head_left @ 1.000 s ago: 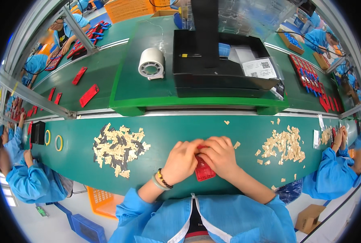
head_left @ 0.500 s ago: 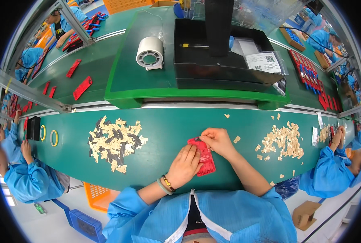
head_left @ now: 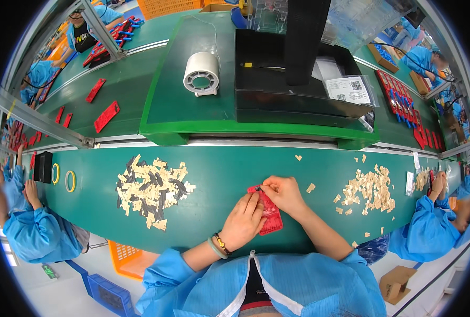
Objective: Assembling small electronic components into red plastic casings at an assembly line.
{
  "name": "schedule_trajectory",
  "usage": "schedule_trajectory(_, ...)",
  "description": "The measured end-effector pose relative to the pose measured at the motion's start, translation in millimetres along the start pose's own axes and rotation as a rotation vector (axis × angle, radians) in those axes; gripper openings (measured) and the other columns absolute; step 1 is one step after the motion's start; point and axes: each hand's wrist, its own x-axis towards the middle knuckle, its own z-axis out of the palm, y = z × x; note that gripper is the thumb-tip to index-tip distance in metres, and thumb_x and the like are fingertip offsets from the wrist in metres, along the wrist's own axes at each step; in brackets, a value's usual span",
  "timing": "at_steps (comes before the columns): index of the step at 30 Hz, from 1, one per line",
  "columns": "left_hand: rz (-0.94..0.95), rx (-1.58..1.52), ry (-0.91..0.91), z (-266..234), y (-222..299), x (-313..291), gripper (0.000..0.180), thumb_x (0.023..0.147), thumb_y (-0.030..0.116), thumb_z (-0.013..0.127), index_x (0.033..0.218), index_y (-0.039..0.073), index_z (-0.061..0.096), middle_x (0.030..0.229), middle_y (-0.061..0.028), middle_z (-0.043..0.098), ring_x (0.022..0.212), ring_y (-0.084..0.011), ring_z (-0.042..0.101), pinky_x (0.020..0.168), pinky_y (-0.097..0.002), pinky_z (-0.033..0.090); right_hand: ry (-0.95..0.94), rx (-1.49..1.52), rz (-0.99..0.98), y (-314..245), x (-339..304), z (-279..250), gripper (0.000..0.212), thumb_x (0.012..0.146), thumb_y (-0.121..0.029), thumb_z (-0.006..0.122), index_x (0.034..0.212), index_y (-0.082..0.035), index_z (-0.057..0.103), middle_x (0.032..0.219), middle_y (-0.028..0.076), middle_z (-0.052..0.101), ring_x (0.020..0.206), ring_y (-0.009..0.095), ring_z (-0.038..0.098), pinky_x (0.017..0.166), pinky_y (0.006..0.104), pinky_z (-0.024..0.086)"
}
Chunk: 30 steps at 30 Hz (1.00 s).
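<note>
A flat red plastic part (head_left: 271, 217), moulded with small recesses, lies on the green table at a tilt in front of me. Curled over its left side, my left hand (head_left: 243, 221) grips it, the fingers covering much of its upper half. At the part's top end, my right hand (head_left: 282, 193) pinches with thumb and forefinger at a small dark strip (head_left: 258, 187). The fingertips partly hide that strip, so whether it is seated in the red part I cannot tell.
A pile of tan and black small pieces (head_left: 153, 190) lies left, a tan pile (head_left: 369, 190) right. Beyond stand a green-edged shelf (head_left: 203, 127), a white fan (head_left: 201, 74) and a black bin (head_left: 298, 108). Tape rings (head_left: 70, 180) lie far left. Co-workers sit on both sides.
My view has shifted slightly, so the whole bench appears a little lower. Both hands stay on the red part, with my right fingers still pinching at its top end.
</note>
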Motion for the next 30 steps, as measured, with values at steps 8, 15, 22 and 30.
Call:
schedule_trajectory(8,-0.026,-0.066,-0.008,-5,-4,9,0.048,0.074,0.018,0.071,0.112,-0.006,0.055,0.125,-0.024,0.05,0.113,-0.0385,0.05,0.095,-0.0442,0.045,0.011,-0.311,-0.181,-17,3,0,0.015,0.08,-0.015,0.068,0.077,0.0,0.064,0.055,0.01,0.06,0.046,0.02,0.057,0.046,0.0316,0.045)
schedule_trajectory(15,-0.016,-0.05,-0.012,-6,-4,12,0.049,0.072,0.018,0.071,0.111,-0.006,0.055,0.122,-0.0235,0.052,0.111,-0.0375,0.051,0.093,-0.0433,0.046,0.009,-0.822,-0.347,-33,-2,-11,0.02,0.079,-0.024,0.068,0.085,-0.005,0.065,0.065,0.009,0.062,0.055,0.024,0.062,0.051,0.036,0.051)
schedule_trajectory(22,-0.007,-0.064,-0.011,-7,1,21,0.049,0.073,0.019,0.071,0.112,-0.006,0.054,0.122,-0.0228,0.052,0.111,-0.0382,0.051,0.094,-0.0441,0.045,0.163,-0.613,-0.574,-4,-21,-18,0.01,0.082,-0.02,0.065,0.083,-0.011,0.062,0.065,0.004,0.061,0.053,0.02,0.062,0.047,0.0328,0.049)
schedule_trajectory(30,-0.116,0.098,-0.153,7,-1,26,0.057,0.078,0.02,0.069,0.125,-0.006,0.051,0.12,-0.0202,0.053,0.112,-0.0363,0.049,0.098,-0.0435,0.041,0.108,-0.527,-0.579,-1,-54,-51,0.018,0.079,-0.029,0.07,0.09,-0.014,0.067,0.09,0.005,0.065,0.075,0.021,0.068,0.071,0.0376,0.055)
